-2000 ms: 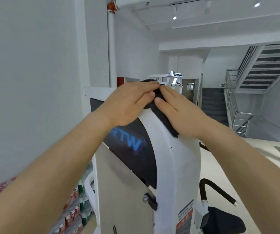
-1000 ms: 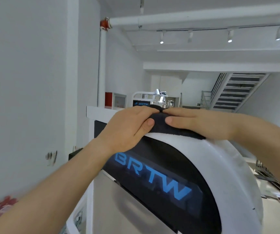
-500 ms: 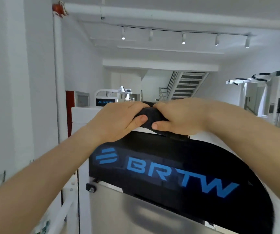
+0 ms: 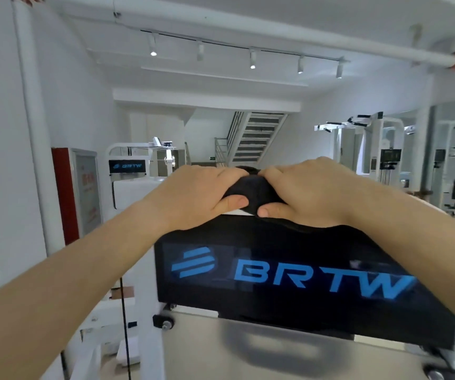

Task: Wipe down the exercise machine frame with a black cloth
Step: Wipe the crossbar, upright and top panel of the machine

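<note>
A bunched black cloth point(image 4: 252, 190) lies on the white top edge of the exercise machine frame point(image 4: 238, 213), above its black panel with blue BRTW lettering. My left hand point(image 4: 196, 193) grips the cloth's left side, thumb pressed on its front. My right hand point(image 4: 303, 194) grips the right side, thumb curled under the fold. The two hands nearly touch over the cloth. Most of the cloth is hidden beneath my fingers.
A grey metal shroud point(image 4: 275, 349) hangs below the black panel. A second white BRTW machine point(image 4: 130, 165) and a red cabinet point(image 4: 74, 193) stand at the back left. More white machines point(image 4: 379, 154) are on the right, a staircase point(image 4: 256, 138) behind.
My view has swung round from the machine's curved side to face its logo panel. Both hands stayed on the cloth at the top and have bunched it tighter between them.
</note>
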Tool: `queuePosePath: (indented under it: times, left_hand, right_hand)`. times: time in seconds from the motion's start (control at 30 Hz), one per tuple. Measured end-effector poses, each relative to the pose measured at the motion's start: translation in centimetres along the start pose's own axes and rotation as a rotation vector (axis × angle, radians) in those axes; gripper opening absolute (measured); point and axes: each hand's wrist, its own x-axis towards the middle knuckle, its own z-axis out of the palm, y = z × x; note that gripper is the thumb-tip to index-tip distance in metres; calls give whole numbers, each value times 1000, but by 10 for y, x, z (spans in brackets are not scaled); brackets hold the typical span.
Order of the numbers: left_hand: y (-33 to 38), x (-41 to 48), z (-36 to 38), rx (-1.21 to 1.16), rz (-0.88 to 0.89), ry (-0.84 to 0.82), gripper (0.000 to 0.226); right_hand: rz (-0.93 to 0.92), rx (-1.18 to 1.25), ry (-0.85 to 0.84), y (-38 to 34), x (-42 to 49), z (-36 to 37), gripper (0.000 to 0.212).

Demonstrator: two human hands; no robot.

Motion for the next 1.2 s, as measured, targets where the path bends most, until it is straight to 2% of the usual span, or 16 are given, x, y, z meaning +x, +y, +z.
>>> queuePosePath:
  times: [0.13, 0.37, 0.47, 0.6, 0.7, 0.97, 1.2]
  left_hand:
    - [-27, -34, -1, 36, -73, 45, 58]
    - [3, 2, 13, 46, 41, 105, 55]
    - [-12, -6, 7, 9, 22, 70, 56]
    - [-63, -52, -2, 12, -131, 10, 64]
    - [-92, -81, -11, 70, -217, -28, 67]
    - [-61, -49, 0, 61, -80, 14, 55]
    - [-110, -96, -13, 43, -224, -41, 56]
  right_hand:
    - [-50, 35, 8, -25, 37, 3, 62]
    - [28, 12, 68, 5, -14, 5, 75]
    - [43, 7, 7, -7, 8, 1, 73]
    - [15, 110, -128, -46, 84, -1, 58]
    - [-35, 118, -143, -75, 123, 0, 53]
    - [-5, 100, -149, -39, 73, 1, 59]
    - [-36, 124, -206, -90, 151, 2, 55]
